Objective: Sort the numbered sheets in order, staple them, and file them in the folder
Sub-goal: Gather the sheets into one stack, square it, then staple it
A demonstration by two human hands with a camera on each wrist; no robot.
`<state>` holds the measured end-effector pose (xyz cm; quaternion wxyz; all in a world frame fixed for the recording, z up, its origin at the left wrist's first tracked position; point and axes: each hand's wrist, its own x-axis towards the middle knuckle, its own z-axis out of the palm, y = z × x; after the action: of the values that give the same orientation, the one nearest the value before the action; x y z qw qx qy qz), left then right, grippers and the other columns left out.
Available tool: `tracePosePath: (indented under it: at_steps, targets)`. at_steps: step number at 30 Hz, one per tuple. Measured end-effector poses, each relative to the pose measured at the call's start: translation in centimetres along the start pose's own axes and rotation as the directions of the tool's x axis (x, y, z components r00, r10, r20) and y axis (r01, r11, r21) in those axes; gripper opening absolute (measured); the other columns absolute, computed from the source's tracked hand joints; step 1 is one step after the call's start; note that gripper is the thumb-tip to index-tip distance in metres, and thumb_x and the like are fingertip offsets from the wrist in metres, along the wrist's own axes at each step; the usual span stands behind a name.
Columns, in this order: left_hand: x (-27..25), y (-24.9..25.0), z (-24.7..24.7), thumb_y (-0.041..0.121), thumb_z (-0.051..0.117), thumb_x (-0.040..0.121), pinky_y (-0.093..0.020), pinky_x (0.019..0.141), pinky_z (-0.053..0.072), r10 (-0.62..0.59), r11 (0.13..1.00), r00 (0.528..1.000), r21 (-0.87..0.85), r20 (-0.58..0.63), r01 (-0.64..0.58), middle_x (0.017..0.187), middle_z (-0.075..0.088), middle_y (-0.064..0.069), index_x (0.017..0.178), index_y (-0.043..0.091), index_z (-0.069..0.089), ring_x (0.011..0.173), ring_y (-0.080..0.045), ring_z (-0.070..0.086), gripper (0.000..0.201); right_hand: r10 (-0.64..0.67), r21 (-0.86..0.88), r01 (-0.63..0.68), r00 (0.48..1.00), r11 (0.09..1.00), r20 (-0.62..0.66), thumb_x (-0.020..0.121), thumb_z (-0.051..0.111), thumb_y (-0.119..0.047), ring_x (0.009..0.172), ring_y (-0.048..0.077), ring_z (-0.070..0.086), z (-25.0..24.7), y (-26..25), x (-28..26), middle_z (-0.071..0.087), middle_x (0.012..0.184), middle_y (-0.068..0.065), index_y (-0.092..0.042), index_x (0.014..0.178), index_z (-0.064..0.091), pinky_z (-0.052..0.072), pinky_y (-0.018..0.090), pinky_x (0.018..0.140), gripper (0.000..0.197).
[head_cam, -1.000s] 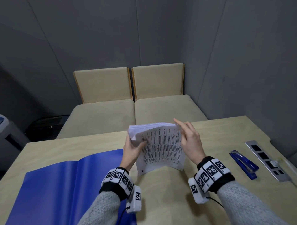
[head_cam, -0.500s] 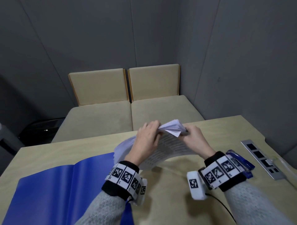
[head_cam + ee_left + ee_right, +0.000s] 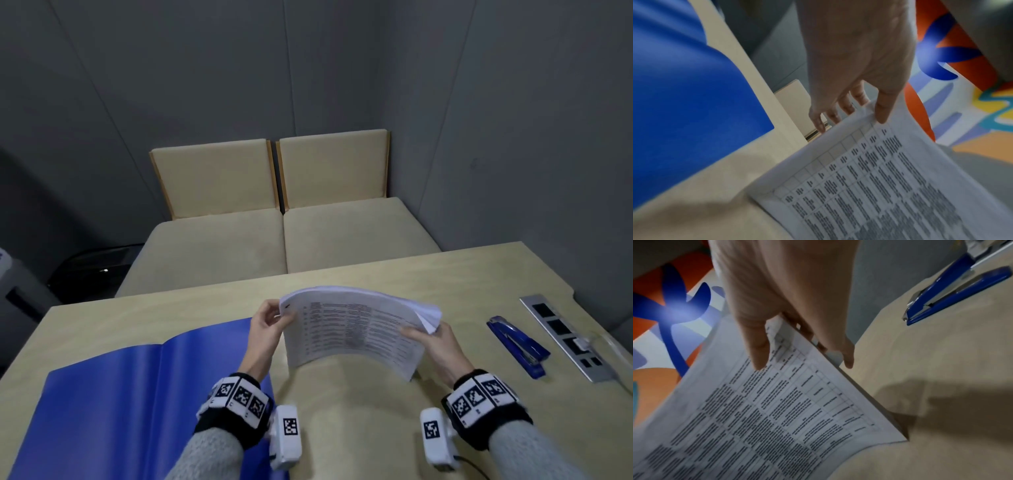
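Holding: sheets (image 3: 356, 329) gripped above the table (image 3: 359, 428) by left hand (image 3: 265, 334) and right hand (image 3: 436, 346), thumbs on top
Long axis: 9 to 3 o'clock
Stapler (image 3: 517, 346): at 3 o'clock, nearer the right hand
Folder (image 3: 113, 394): open, at 8 o'clock

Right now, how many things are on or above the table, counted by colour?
Blue: 2, the folder and the stapler
White: 1, the stack of sheets, held in both hands
Silver: 1, the socket strip
Total: 4
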<state>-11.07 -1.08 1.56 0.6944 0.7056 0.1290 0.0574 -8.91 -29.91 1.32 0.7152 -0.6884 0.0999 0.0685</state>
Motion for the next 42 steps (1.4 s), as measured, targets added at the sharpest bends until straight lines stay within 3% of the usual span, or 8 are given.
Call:
tracePosePath:
  at_steps: [5, 8, 11, 13, 21, 31, 36, 42]
  targets:
    - [0.5, -0.4, 1.2, 0.004, 0.061, 0.087, -0.028, 0.075, 0.045, 0.008, 0.999, 1.000, 0.054, -0.015, -0.007, 0.102, 0.065, -0.016, 0.101, 0.003, 0.057, 0.088, -0.015, 0.059, 0.014, -0.272, -0.259, 0.238, 0.956, 0.936, -0.107, 0.081, 0.070, -0.003, 0.087, -0.006, 0.057, -0.6, -0.4, -0.3, 0.059, 0.108, -0.002, -0.018, 0.117, 0.051, 0.046, 0.009, 0.069, 0.043]
    - [0.7, 0.2, 2.0, 0.007, 0.062, 0.086, -0.023, 0.075, 0.045, 0.058, 0.998, 0.998, 0.037, -0.033, -0.056, 0.102, 0.065, -0.006, 0.102, 0.011, 0.057, 0.089, -0.011, 0.060, 0.017, -0.484, -0.552, 0.374, 0.873, 0.745, -0.062, 0.089, 0.062, -0.013, 0.093, 0.003, 0.052, -0.8, -0.6, -0.5, 0.049, 0.117, -0.008, -0.027, 0.133, 0.041, 0.044, 0.019, 0.081, 0.051]
    - [0.7, 0.5, 3.0, 0.040, 0.072, 0.076, -0.020, 0.077, 0.047, 0.095, 0.995, 0.986, 0.025, -0.136, -0.092, 0.101, 0.065, 0.007, 0.102, 0.020, 0.057, 0.090, -0.004, 0.061, 0.036, -0.641, -0.741, 0.486, 0.761, 0.463, 0.099, 0.093, 0.055, -0.012, 0.089, 0.010, 0.051, -1.0, 0.1, -0.1, 0.041, 0.117, -0.001, -0.030, 0.141, 0.042, 0.049, 0.024, 0.076, 0.052]
    - [0.7, 0.8, 3.8, 0.052, 0.070, 0.075, -0.018, 0.074, 0.043, 0.088, 0.996, 0.966, 0.035, -0.242, -0.082, 0.096, 0.062, 0.012, 0.097, 0.022, 0.057, 0.088, 0.001, 0.058, 0.039, -0.682, -0.778, 0.506, 0.718, 0.374, 0.139, 0.091, 0.058, -0.007, 0.088, 0.011, 0.049, -1.1, 0.4, 0.1, 0.042, 0.122, 0.006, -0.028, 0.138, 0.049, 0.050, 0.025, 0.076, 0.051]
    - [1.8, 0.8, 4.4, 0.040, 0.059, 0.090, -0.024, 0.071, 0.041, 0.091, 0.995, 0.921, 0.079, -0.380, -0.065, 0.082, 0.059, 0.007, 0.080, 0.015, 0.054, 0.078, -0.007, 0.053, 0.027, -0.750, -0.774, 0.553, 0.642, 0.309, 0.159, 0.081, 0.067, 0.004, 0.083, 0.016, 0.052, -1.4, 0.3, 0.7, 0.052, 0.099, 0.010, -0.015, 0.126, 0.061, 0.053, 0.027, 0.072, 0.049]
    - [2.6, 0.5, 4.1, 0.036, 0.055, 0.093, -0.030, 0.066, 0.036, 0.076, 0.996, 0.945, 0.062, -0.319, -0.059, 0.070, 0.053, 0.007, 0.071, 0.016, 0.050, 0.067, -0.011, 0.047, 0.030, -0.730, -0.775, 0.567, 0.649, 0.278, 0.213, 0.080, 0.062, 0.007, 0.079, 0.011, 0.049, -1.1, -0.3, 0.7, 0.051, 0.096, 0.009, -0.012, 0.134, 0.055, 0.052, 0.023, 0.069, 0.057]
    - [2.8, 0.6, 4.1, 0.036, 0.055, 0.092, -0.031, 0.064, 0.035, 0.074, 0.996, 0.948, 0.062, -0.310, -0.058, 0.068, 0.053, 0.007, 0.068, 0.019, 0.049, 0.067, -0.012, 0.047, 0.031, -0.725, -0.789, 0.543, 0.662, 0.289, 0.190, 0.081, 0.064, 0.007, 0.081, 0.019, 0.057, -1.3, -0.1, 0.5, 0.051, 0.103, 0.013, -0.014, 0.128, 0.060, 0.058, 0.031, 0.069, 0.051]
    - [2.9, 0.5, 4.0, 0.040, 0.055, 0.093, -0.030, 0.064, 0.034, 0.069, 0.996, 0.953, 0.066, -0.295, -0.052, 0.067, 0.051, 0.008, 0.067, 0.020, 0.048, 0.067, -0.012, 0.045, 0.034, -0.720, -0.790, 0.531, 0.672, 0.306, 0.173, 0.081, 0.062, 0.010, 0.080, 0.013, 0.051, -1.1, -0.1, 0.3, 0.052, 0.098, 0.010, -0.009, 0.129, 0.059, 0.047, 0.022, 0.070, 0.052]
